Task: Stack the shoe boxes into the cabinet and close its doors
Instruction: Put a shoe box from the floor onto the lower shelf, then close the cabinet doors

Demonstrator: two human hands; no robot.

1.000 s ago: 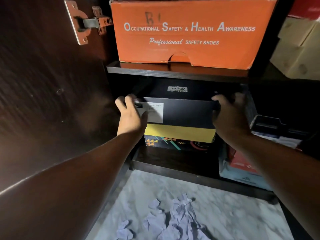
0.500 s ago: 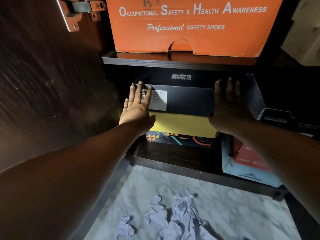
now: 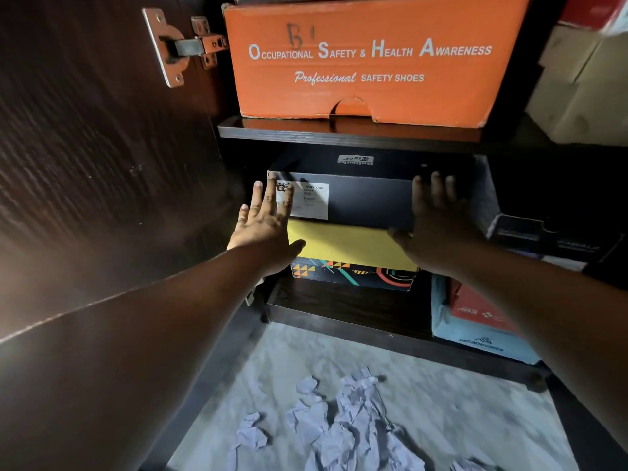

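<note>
A black shoe box with a white label lies on top of a yellow-lidded patterned box on the cabinet's lower shelf. My left hand lies flat with fingers spread against the black box's front left corner. My right hand is pressed flat on its front right end. Neither hand grips anything. An orange safety-shoes box stands on the shelf above.
The dark cabinet door stands open at the left, with a metal hinge. A light blue box holding a red one sits at the lower right. Beige boxes are at the upper right. Crumpled paper lies on the marble floor.
Both hands went from gripping the black box's ends to lying flat against its front. The box now sits further back on the yellow box.
</note>
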